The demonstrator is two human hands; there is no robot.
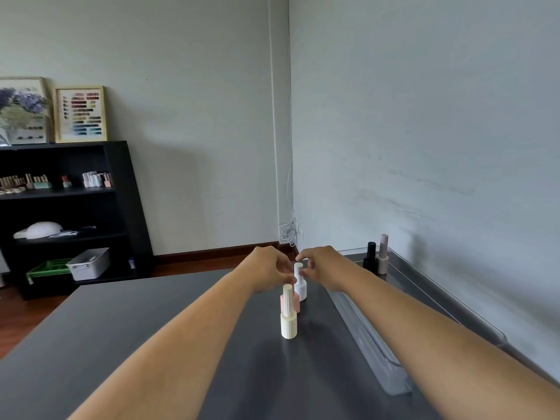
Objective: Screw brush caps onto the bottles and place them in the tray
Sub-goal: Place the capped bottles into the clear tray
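Note:
A white bottle [301,288] stands on the dark table [151,344] with its white brush cap [298,269] on top. My left hand [268,269] has its fingers closed at the bottle's neck from the left. My right hand [322,265] pinches the cap from the right. Closer to me stands a cream bottle [288,324] with a ribbed cap, and a pink bottle [296,304] is partly hidden behind it. A long clear tray [363,338] lies along the right side. At its far end stand a black bottle [370,258] and a beige bottle [383,257].
The grey wall [439,177] runs close along the tray's right side. A black shelf [60,219] with bottles, a grey bin and a green crate stands at the far left, beyond the table's edge. A coil of wire [289,233] hangs in the corner.

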